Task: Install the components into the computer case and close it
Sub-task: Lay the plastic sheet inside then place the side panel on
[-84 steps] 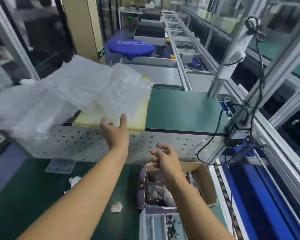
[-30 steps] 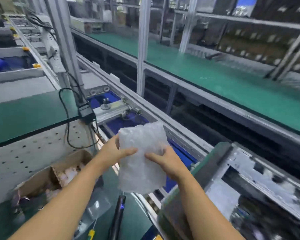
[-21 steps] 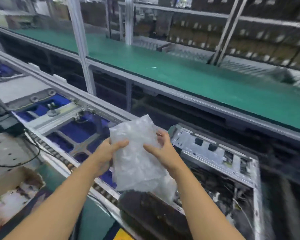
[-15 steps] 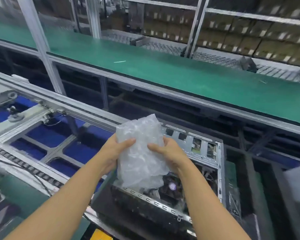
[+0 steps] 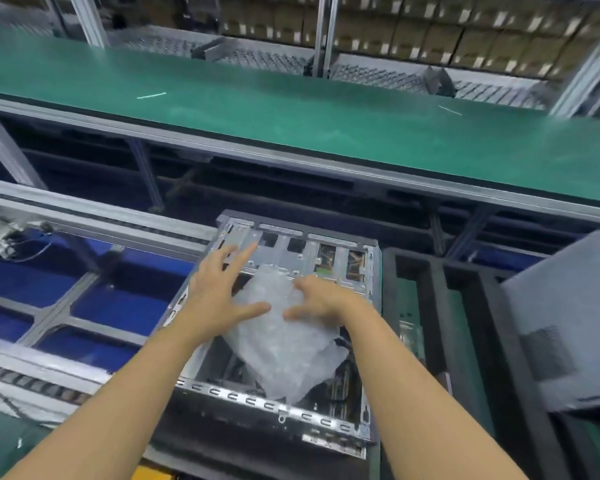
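Your left hand [image 5: 219, 296] is hovering open, fingers spread, over the computer case [image 5: 278, 408], while your right hand [image 5: 321, 299] is curling its fingers onto the bubble wrap [image 5: 284, 351] lying inside the case. You should be flattening it evenly, keeping every edge below the case's rim. The grey side panel [image 5: 565, 317] is leaning right of the case; wrap sticking up would likely be blocking it.

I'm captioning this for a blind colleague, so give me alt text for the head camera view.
A sheet of bubble wrap lies in an open computer case under two bare hands: the left hand spread open at its edge, the right hand with fingers curled on it. A grey panel sits to the right, a green belt beyond.
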